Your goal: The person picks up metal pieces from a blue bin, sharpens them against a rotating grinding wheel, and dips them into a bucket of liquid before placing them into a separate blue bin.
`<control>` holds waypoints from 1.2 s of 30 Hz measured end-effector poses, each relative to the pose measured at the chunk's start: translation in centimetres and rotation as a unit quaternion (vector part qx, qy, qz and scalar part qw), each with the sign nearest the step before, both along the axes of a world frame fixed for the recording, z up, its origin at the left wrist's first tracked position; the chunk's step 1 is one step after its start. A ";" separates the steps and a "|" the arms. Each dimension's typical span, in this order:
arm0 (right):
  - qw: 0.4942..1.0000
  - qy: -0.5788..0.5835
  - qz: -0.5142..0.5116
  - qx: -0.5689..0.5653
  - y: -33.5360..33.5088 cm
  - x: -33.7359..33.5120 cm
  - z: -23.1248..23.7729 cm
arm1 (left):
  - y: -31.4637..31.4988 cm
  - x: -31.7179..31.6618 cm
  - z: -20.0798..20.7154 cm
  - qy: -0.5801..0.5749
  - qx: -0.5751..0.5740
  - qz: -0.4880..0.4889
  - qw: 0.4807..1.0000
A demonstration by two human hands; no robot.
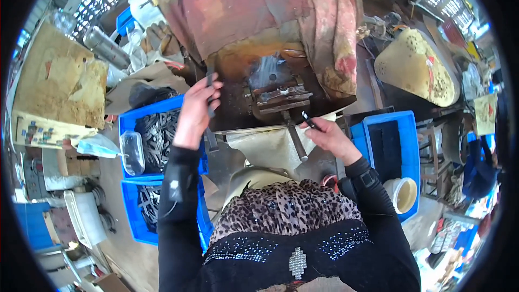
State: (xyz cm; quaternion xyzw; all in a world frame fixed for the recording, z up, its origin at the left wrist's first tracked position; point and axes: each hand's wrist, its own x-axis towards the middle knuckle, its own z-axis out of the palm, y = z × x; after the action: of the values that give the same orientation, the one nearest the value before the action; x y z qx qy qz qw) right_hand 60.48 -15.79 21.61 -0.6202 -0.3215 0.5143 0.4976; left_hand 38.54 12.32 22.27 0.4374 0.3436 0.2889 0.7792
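Dark, slender metal strip (210, 80) sits pinched in my half-closed left hand (198, 107); my right hand (331, 137) pinches a small black shiny-tipped piece (310, 121).

This is a workshop: a grimy clamp (284, 104) sits on a stained table (230, 112), its bar handle (295, 139) jutting past the near edge, and blue bins (130, 205) hold heaps of dark strips (157, 139).
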 end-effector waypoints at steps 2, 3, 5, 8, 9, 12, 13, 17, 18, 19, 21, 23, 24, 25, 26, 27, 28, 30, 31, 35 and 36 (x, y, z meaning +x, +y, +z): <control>0.999 -0.038 0.018 0.019 -0.8 -1.0 0.1 | 0.6 4.1 -2.7 0.062 0.158 -0.045 0.984; 0.997 -0.059 0.048 0.009 -1.2 -1.4 -0.1 | 0.9 5.9 -3.8 0.062 0.160 -0.057 0.983; 0.989 -0.098 0.113 -0.012 -1.8 -2.1 -0.6 | 1.3 8.0 -6.0 0.308 0.428 -0.138 0.839; 0.979 -0.155 0.130 0.004 -2.2 -2.3 -0.3 | 2.2 9.5 -10.1 0.253 0.503 -0.155 0.812; 0.973 -0.184 0.140 0.009 -2.5 -2.4 -0.3 | 2.1 10.1 -10.6 0.222 0.536 -0.162 0.798; 0.967 -0.222 0.123 0.017 -2.8 -2.8 0.0 | 2.2 10.3 -11.7 0.194 0.540 -0.234 0.785; 0.963 -0.242 0.120 0.023 -2.8 -2.8 0.0 | 2.1 10.4 -11.9 0.182 0.540 -0.264 0.778; 0.954 -0.275 0.108 0.045 -3.0 -3.0 -0.2 | 1.6 10.5 -12.8 0.123 0.503 -0.287 0.806; 0.954 -0.275 0.109 0.045 -2.9 -3.1 -0.1 | 1.7 10.4 -12.9 0.123 0.503 -0.287 0.806; 0.952 -0.281 0.117 0.030 -2.9 -3.1 0.3 | 1.8 10.4 -13.0 0.124 0.534 -0.296 0.782; 0.946 -0.296 0.133 0.000 -2.9 -3.1 0.9 | 2.1 10.4 -13.0 0.125 0.593 -0.312 0.731; 0.941 -0.313 0.129 0.021 -3.0 -3.2 0.8 | 1.8 10.6 -13.0 0.126 0.607 -0.312 0.720; 0.935 -0.329 0.123 0.043 -3.0 -3.4 0.6 | 1.7 10.6 -12.8 0.127 0.620 -0.313 0.709; 0.929 -0.345 0.119 0.064 -2.9 -3.5 0.6 | 1.7 10.5 -12.6 0.128 0.632 -0.313 0.697; 0.928 -0.346 0.121 0.066 -2.8 -3.6 0.6 | 1.8 10.2 -12.3 0.129 0.633 -0.310 0.697; 0.910 -0.387 0.130 0.076 -2.8 -3.5 0.7 | 1.7 10.1 -11.3 0.148 0.644 -0.323 0.677; 0.888 -0.428 0.141 0.088 -2.7 -3.3 0.7 | 1.5 9.8 -10.2 0.170 0.654 -0.334 0.657; 0.863 -0.468 0.160 0.104 -2.5 -3.3 0.7 | 1.4 8.9 -9.1 0.196 0.662 -0.338 0.639; 0.858 -0.478 0.155 0.107 -2.7 -3.4 0.6 | 1.3 8.3 -8.9 0.193 0.657 -0.323 0.653; 0.848 -0.496 0.131 0.134 -1.6 -3.0 1.0 | 1.3 4.7 -6.6 0.196 0.619 -0.220 0.728; 0.850 -0.497 0.100 0.143 -0.9 -2.9 1.6 | 1.2 3.3 -5.4 0.191 0.593 -0.160 0.766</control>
State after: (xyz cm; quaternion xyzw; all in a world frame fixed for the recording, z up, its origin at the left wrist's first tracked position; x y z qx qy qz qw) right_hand 57.54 -16.72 23.25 -0.6794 -0.6559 0.1329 0.3010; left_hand 41.82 13.49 16.84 0.9071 0.1707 0.2165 0.3179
